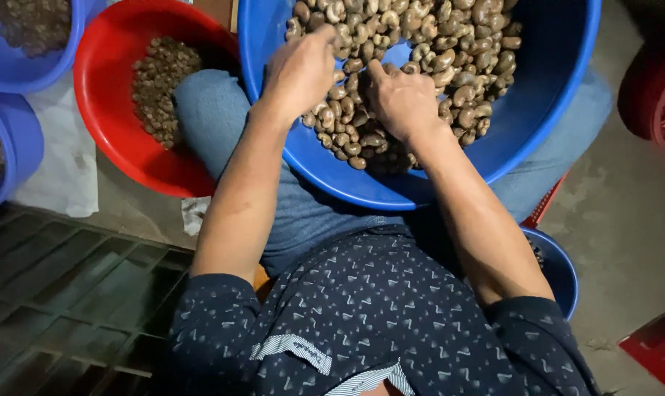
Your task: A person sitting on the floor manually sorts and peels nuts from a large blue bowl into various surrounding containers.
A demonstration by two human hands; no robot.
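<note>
A big blue basin [545, 95] rests on my lap, holding a heap of raw cashew nuts [457, 66] in their shells. Both my hands are inside it. My left hand [299, 70] lies on the near left part of the heap, fingers curled down and pinched around some nuts. My right hand [402, 99] sits just to the right of it, back up, index finger pointing forward. Its other fingers are tucked into the nuts, so its palm and grip are hidden. A bare blue patch of basin floor shows between the two hands.
A red basin [105, 110] with darker nuts [160, 81] stands at my left knee. Blue basins [24, 51] are at far left, and a small blue bowl [560, 271] by my right hip. A metal floor grate [68, 293] lies lower left, with red crates [659, 345] on the right.
</note>
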